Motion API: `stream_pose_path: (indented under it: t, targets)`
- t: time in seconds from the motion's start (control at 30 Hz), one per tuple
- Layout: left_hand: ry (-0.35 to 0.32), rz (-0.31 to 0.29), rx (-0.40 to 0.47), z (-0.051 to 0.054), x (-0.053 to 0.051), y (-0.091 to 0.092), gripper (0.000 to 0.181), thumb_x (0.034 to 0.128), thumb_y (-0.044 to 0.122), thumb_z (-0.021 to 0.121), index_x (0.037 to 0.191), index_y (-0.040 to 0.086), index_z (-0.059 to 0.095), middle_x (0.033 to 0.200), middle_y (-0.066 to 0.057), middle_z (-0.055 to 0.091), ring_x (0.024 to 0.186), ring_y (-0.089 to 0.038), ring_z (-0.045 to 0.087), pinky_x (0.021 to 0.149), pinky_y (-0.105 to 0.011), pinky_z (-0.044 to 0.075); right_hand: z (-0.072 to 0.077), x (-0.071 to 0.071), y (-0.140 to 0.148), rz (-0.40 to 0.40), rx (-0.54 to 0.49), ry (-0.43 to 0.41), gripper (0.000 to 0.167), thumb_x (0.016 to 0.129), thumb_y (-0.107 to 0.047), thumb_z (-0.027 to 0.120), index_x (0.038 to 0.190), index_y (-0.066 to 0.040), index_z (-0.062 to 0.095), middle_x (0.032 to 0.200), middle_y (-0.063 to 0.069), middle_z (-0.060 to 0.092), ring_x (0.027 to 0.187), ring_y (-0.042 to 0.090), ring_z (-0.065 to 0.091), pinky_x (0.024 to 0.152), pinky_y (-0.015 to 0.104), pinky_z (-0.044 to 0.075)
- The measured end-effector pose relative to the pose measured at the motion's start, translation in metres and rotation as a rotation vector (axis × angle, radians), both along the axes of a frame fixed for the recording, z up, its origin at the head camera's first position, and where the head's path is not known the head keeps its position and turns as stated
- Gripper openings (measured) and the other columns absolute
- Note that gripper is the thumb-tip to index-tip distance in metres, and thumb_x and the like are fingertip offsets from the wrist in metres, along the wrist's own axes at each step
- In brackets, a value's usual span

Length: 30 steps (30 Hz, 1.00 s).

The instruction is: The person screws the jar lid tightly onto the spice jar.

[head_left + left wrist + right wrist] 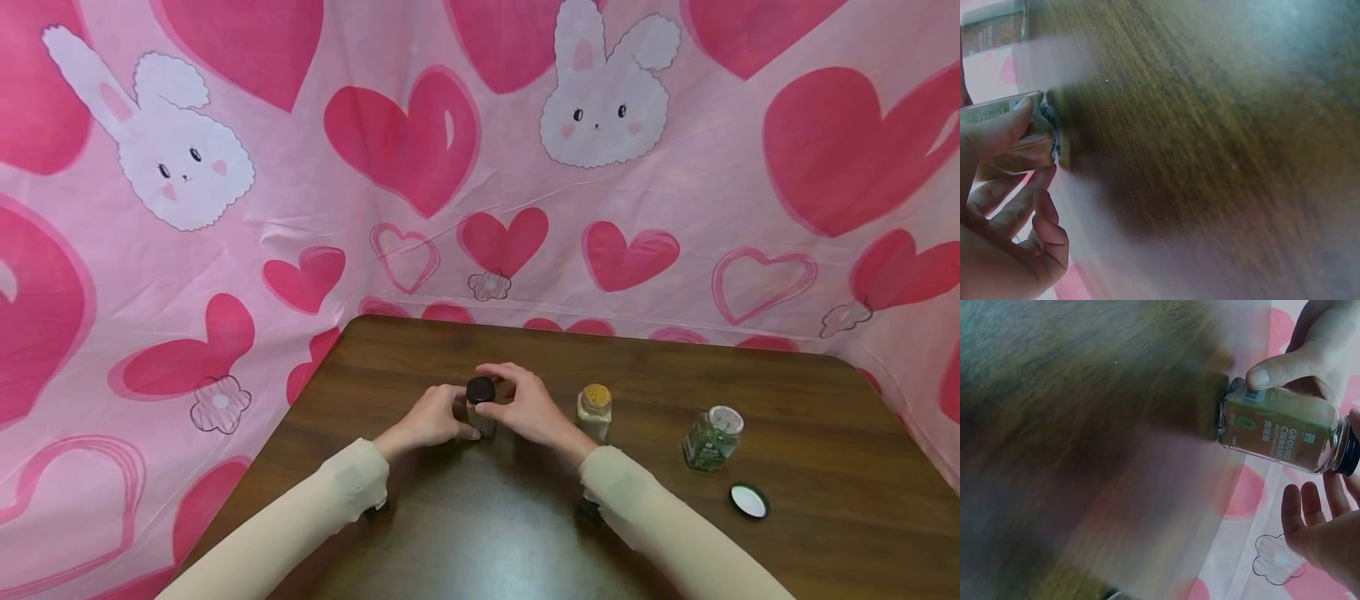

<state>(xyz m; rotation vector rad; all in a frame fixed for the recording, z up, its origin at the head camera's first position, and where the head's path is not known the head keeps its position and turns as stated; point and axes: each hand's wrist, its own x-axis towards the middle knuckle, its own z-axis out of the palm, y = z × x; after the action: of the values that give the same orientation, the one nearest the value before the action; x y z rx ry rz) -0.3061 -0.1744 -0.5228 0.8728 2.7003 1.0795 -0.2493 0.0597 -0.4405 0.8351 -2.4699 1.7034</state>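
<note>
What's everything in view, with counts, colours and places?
Cinnamon jar: 1, brown with black lid, leftmost
Yellow-topped jar: 1, pale yellow, middle of the three
Herb jar: 1, green, rightmost
Loose lid: 1, white inside, near herb jar
Table: 1, brown, under the jars
Cloth: count unclear, pink patterned, behind the table
Dark items: 2, black, partly hidden by sleeves, unidentifiable
Sleeves: 2, cream, foreground
Left hand: 1, bare, gripping cinnamon jar
Right hand: 1, bare, around black lid

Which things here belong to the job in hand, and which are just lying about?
Apparently in the job:
cinnamon jar, held by the left hand
its black cap, pinched by the right hand

Apparently lying about, unheld:
yellow-topped jar
green-filled jar
loose lid
</note>
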Motion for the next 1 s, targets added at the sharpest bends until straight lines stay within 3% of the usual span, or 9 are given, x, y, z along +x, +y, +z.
stream_pose_path:
  t: [0.17, 0.37, 0.63, 0.73, 0.8, 0.93, 1.0]
  targets:
    - [-0.028, 0.046, -0.030, 0.056, 0.039, 0.016, 0.044, 0.0787, 0.018, 0.096, 0.117, 0.007, 0.076, 0.099, -0.001, 0.076, 0.090, -0.018, 0.072, 0.081, -0.044, 0.058, -0.003, -0.003, 0.005, 0.076, -0.052, -0.043, 0.054, 0.089, 0.001, 0.081, 0.140, -0.003, 0.065, 0.136, 0.015, 0.067, 0.115, 0.038, 0.063, 0.094, 0.062, 0.051]
    - [-0.035, 0.077, -0.058, 0.061, 0.044, 0.019, 0.044, 0.0782, 0.015, 0.096, 0.116, 0.008, 0.076, 0.096, 0.001, 0.075, 0.090, -0.017, 0.071, 0.081, -0.042, 0.058, -0.004, -0.005, 0.007, 0.105, -0.054, -0.050, 0.048, 0.091, 0.001, 0.079, 0.137, -0.005, 0.067, 0.136, 0.012, 0.068, 0.123, 0.034, 0.062, 0.098, 0.063, 0.049]
    - [-0.053, 0.080, -0.054, 0.065, 0.043, 0.018, 0.041, 0.0789, 0.015, 0.095, 0.114, 0.008, 0.076, 0.094, 0.001, 0.075, 0.087, -0.016, 0.070, 0.079, -0.040, 0.057, -0.003, -0.006, 0.007, 0.113, -0.037, -0.066, 0.047, 0.093, -0.002, 0.077, 0.139, -0.006, 0.067, 0.136, 0.014, 0.068, 0.116, 0.040, 0.065, 0.095, 0.057, 0.053]
    - [-0.048, 0.044, -0.025, 0.059, 0.038, 0.015, 0.043, 0.0785, 0.019, 0.096, 0.115, 0.007, 0.076, 0.094, 0.000, 0.076, 0.086, -0.018, 0.071, 0.077, -0.042, 0.058, -0.002, -0.005, 0.007, 0.112, -0.029, -0.074, 0.047, 0.094, -0.002, 0.077, 0.139, -0.007, 0.067, 0.136, 0.014, 0.068, 0.112, 0.039, 0.066, 0.093, 0.054, 0.054]
    - [-0.051, 0.026, 0.004, 0.042, 0.027, 0.009, 0.046, 0.0771, 0.025, 0.097, 0.115, 0.010, 0.076, 0.096, 0.002, 0.076, 0.087, -0.016, 0.071, 0.078, -0.041, 0.058, -0.002, -0.005, 0.007, 0.110, -0.023, -0.078, 0.047, 0.094, -0.003, 0.078, 0.139, -0.007, 0.068, 0.135, 0.013, 0.068, 0.109, 0.039, 0.067, 0.092, 0.051, 0.055]
    - [-0.042, 0.009, 0.029, -0.002, -0.001, -0.002, 0.053, 0.0734, 0.041, 0.098, 0.117, 0.021, 0.076, 0.097, 0.010, 0.075, 0.088, -0.010, 0.071, 0.079, -0.039, 0.058, -0.001, -0.004, 0.007, 0.107, -0.023, -0.084, 0.046, 0.094, -0.003, 0.078, 0.138, -0.007, 0.068, 0.134, 0.013, 0.069, 0.104, 0.039, 0.068, 0.089, 0.047, 0.056]
    - [-0.035, 0.004, 0.025, -0.016, -0.011, -0.005, 0.055, 0.0727, 0.045, 0.098, 0.118, 0.024, 0.076, 0.098, 0.012, 0.074, 0.089, -0.009, 0.071, 0.079, -0.039, 0.058, -0.001, -0.003, 0.007, 0.105, -0.025, -0.088, 0.045, 0.094, -0.003, 0.078, 0.138, -0.007, 0.068, 0.133, 0.013, 0.069, 0.103, 0.039, 0.069, 0.087, 0.045, 0.056]
